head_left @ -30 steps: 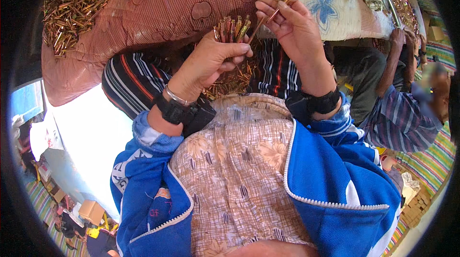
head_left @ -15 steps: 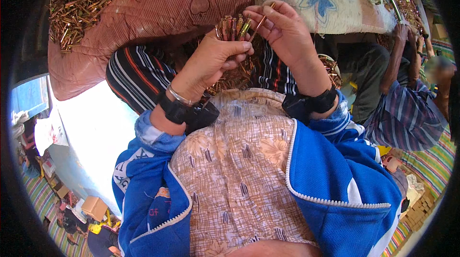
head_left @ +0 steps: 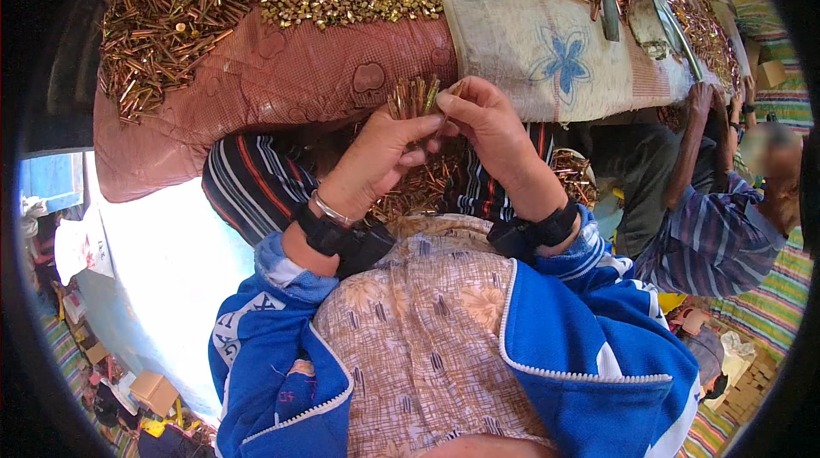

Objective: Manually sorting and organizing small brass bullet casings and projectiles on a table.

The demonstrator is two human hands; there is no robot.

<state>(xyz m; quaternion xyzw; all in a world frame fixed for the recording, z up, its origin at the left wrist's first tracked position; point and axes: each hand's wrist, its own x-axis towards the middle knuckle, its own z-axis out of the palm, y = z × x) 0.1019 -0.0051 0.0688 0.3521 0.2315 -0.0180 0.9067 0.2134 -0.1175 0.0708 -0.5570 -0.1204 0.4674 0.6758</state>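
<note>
Holding a fanned bundle of thin brass-coloured metal pieces [head_left: 412, 97] upright in a closed fist, the left hand [head_left: 376, 159] sits just below the cloth-covered table edge [head_left: 282, 91]; the right hand [head_left: 487, 120] pinches a single piece [head_left: 451, 91] between thumb and fingertips, touching the bundle's right side. Head view only. Risk, as judged: the bundle is gripped low, so its tops splay, and a nudge from the right hand could lever one out to drop among the loose pieces in the lap [head_left: 427, 189], where it would be hard to tell apart. The heap of pieces [head_left: 196, 14] on the table lies close to the sagging edge; a knock from the knuckles could spill some. Room is tight: table edge just above, striped cloth [head_left: 256, 189] below, hands touching. To the right a neighbour's arm [head_left: 696, 137] rests on the table, near but apart. Open space lies only toward the person's own chest.
</note>
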